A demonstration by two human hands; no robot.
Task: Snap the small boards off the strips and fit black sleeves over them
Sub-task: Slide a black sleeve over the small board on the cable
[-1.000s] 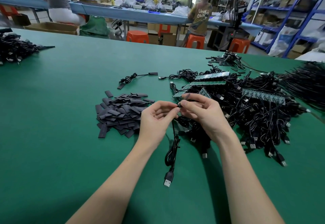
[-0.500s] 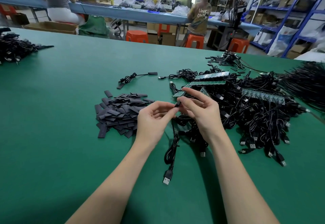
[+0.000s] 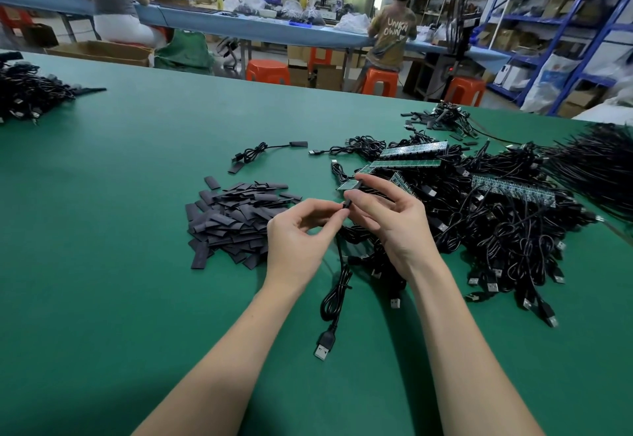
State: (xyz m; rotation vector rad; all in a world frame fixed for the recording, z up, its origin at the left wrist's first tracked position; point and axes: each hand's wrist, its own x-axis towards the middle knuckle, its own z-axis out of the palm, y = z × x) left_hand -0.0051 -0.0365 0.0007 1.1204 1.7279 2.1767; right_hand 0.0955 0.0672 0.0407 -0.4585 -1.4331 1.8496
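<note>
On the bench, the sleeves lay left of my hands, the cable heap right of them carrying the board strips, another bundle at the far left edge.

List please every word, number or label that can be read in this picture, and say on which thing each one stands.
"UNKN OWN" in two lines, on the back of the brown T-shirt of the person seated at the far bench.
Green board strips: any marking too small to read.
Black sleeves: faint print on some, too blurred to read.
White and blue bag by the shelves: its print is blurred, not readable.
Boxes on the blue shelves: nothing legible.
</note>
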